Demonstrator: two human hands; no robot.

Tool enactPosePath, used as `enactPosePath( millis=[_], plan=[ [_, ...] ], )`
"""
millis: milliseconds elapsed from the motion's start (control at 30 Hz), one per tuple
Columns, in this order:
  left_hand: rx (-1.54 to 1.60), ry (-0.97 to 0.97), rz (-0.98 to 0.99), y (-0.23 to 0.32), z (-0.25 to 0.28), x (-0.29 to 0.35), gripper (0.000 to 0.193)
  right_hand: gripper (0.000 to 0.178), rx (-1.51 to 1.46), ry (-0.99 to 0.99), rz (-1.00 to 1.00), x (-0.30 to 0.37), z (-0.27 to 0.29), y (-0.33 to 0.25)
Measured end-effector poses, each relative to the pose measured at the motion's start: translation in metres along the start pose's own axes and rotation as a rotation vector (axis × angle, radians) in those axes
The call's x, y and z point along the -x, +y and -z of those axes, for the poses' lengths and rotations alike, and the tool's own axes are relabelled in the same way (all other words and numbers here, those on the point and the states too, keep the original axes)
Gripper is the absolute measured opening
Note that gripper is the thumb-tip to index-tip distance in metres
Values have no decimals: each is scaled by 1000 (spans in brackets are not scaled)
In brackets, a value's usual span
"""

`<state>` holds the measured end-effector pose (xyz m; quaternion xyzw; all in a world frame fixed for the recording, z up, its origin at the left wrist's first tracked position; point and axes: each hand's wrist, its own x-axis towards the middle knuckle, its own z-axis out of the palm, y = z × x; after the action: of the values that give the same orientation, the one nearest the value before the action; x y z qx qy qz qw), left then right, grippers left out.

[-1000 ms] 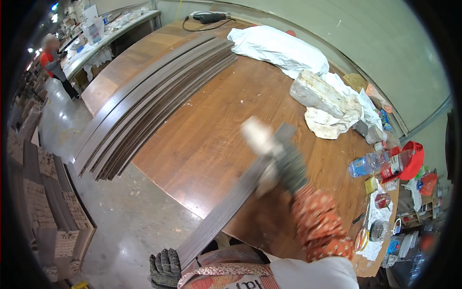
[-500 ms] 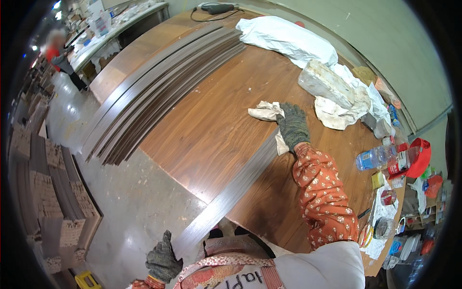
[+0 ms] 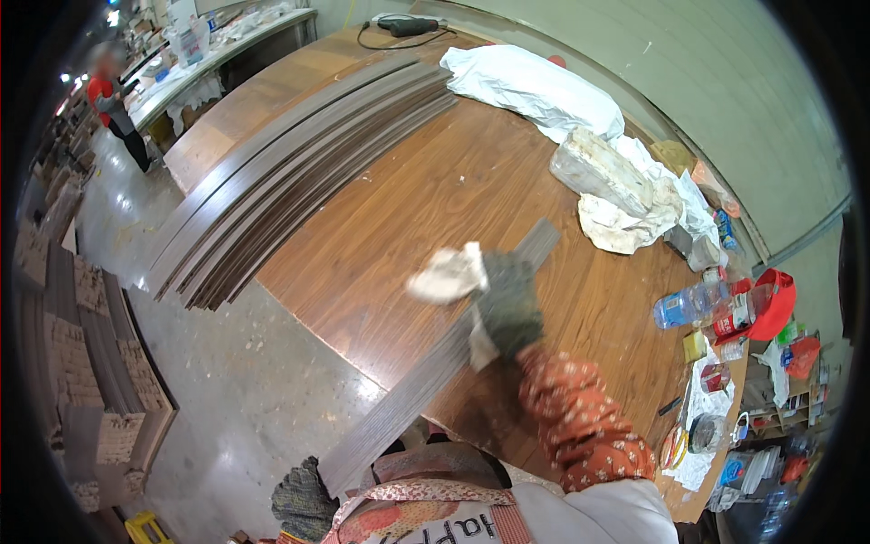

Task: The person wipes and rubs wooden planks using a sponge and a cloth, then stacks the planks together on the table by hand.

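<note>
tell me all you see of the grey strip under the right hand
The grey strip is long, narrow and flat, with streaky wood-like grain. It slants across the brown table, its near end overhanging the edge. The gloved right hand covers part of it with a pale cloth. The gloved left hand is at the near end, grip unclear.

Plank (image 3: pixel 399 408) slants across bench (image 3: pixel 408 218): far end on top, near end overhanging the near edge, by left hand (image 3: pixel 305 499). Cloth (image 3: pixel 449 275) across plank, right hand (image 3: pixel 509 304) over it. Row of strips (image 3: pixel 304 177) on bench, left side; power tool (image 3: pixel 410 26) behind, far edge. Far right: bundled sheet (image 3: pixel 535 91), then block (image 3: pixel 603 170) nearer, bottles (image 3: pixel 686 306) nearer still. Stacked boards (image 3: pixel 86 381) left of bench, across floor (image 3: pixel 236 390); person (image 3: pixel 113 104) beside second bench (image 3: pixel 249 47), far left.
</note>
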<state>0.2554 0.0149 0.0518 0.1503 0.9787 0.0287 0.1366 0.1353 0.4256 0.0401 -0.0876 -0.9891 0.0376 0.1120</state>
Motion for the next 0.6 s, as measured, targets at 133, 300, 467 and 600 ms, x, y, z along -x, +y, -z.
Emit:
enactPosePath(
  millis=[133,300,467,600],
  plan=[
    [0,101,-71,-7,-18,-24,50,49,11,152,-107,-55,-45,89],
    [38,170,-131,5,-21,-42,48,43,-237,290,-383,-88,-52,166],
    [45,210,-153,-6,-16,-39,46,49,328,225,-87,-27,-14,83],
    [57,204,-222,-6,-14,-45,45,52,-54,319,201,44,-22,16]
  ],
)
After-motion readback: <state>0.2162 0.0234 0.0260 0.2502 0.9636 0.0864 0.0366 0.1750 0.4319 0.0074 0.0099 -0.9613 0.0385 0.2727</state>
